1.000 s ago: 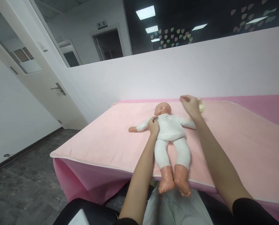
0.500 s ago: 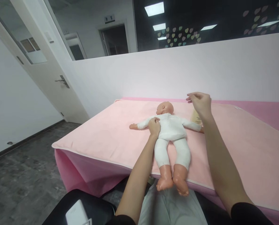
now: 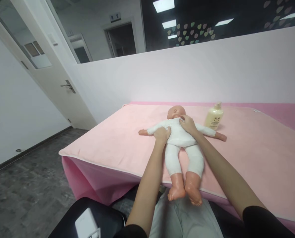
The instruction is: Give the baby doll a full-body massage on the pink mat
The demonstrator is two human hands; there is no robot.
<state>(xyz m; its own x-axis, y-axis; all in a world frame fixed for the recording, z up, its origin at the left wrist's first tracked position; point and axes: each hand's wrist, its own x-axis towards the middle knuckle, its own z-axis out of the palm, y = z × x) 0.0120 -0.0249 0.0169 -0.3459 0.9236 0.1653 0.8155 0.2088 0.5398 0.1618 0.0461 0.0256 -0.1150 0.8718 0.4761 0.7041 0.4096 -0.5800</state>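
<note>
A baby doll (image 3: 181, 165) in a white top (image 3: 178, 135) and white leggings lies stretched out on the pink cover, arms spread and head turned to the left. Its bare feet hang over the near edge. My left hand (image 3: 161, 134) is closed at the left side of its torso, with the thumb on the white cloth. My right hand (image 3: 188, 125) rests on the upper torso just below the neck. Its thumb and fingers pinch at the neckline of the top; the fingertips are partly hidden.
A pale yellow pump bottle (image 3: 214, 117) stands beyond the doll's right-hand arm. The pink cover (image 3: 107, 138) drapes over the table's edge. A black chair seat (image 3: 110, 216) with a white device (image 3: 86, 223) on it is at lower left. A door (image 3: 50, 72) stands at left.
My right hand has come down and left from above the bottle to the doll's neckline, uncovering the bottle. My left hand stays at the doll's side.
</note>
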